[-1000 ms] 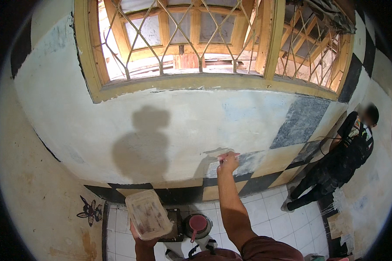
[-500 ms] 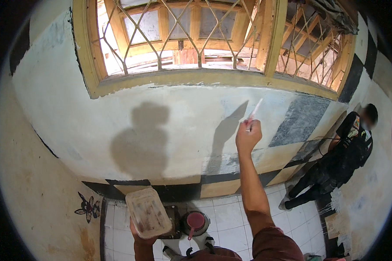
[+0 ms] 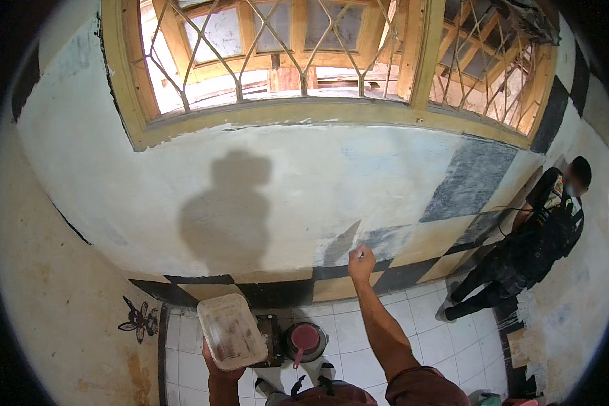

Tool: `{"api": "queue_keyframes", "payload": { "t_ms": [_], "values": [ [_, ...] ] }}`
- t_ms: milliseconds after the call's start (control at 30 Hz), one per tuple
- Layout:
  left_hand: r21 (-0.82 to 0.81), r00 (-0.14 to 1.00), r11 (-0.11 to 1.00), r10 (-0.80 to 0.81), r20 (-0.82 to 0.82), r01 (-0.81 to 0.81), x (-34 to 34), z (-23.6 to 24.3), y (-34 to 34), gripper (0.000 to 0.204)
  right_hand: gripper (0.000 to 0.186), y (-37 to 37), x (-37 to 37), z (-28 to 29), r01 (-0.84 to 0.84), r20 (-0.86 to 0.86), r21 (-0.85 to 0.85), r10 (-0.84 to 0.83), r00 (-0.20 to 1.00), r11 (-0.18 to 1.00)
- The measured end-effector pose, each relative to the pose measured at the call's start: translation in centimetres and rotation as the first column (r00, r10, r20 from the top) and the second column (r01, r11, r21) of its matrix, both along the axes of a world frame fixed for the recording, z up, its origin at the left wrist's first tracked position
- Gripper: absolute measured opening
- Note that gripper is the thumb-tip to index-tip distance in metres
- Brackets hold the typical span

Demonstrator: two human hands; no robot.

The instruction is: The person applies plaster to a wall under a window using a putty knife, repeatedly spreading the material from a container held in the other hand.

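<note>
My left hand, low in the view, is closed around the edge of a shallow pale rectangular tub with dark and whitish smears inside. My right arm reaches forward to the wall. My right hand is closed in a fist on a slim tool with a pale end, seen nearly end-on, so its kind cannot be made out. The fist is at the lower wall, over a grey, thinly whitened patch. Whether the tool touches the wall cannot be told. Its pointed shadow lies just left of the hand.
Above the wall is a yellow wooden window frame with a metal grille. A pink dipper rests on a round dark container by my feet, beside a dark box. Another person in dark clothes stands at the right wall. White tiles cover the floor.
My right hand has come down the wall and slightly left, from below the window to the lower grey patch, still gripping the slim tool. My left hand and the tub have hardly moved.
</note>
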State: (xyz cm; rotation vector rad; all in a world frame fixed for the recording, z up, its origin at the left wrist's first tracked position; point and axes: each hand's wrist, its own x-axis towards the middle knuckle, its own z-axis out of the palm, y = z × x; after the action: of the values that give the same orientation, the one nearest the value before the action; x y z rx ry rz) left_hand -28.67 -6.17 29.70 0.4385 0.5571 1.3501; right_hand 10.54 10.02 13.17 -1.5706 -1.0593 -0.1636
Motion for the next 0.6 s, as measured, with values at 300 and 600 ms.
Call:
{"api": "queue_keyframes", "payload": {
  "t_ms": [300,600],
  "values": [
    [0.161,0.997,0.984,-0.071,-0.031,0.075,0.6,-2.0,1.0,0.055,0.017,11.1,2.6,25.6,0.170,-0.767,0.638,0.638,0.066,0.751],
    [0.127,0.998,0.991,-0.023,-0.061,0.031,-0.9,-2.2,0.5,0.052,0.009,1.8,0.4,33.2,0.008,0.322,0.432,-0.163,0.933,0.902]
  ]
}}
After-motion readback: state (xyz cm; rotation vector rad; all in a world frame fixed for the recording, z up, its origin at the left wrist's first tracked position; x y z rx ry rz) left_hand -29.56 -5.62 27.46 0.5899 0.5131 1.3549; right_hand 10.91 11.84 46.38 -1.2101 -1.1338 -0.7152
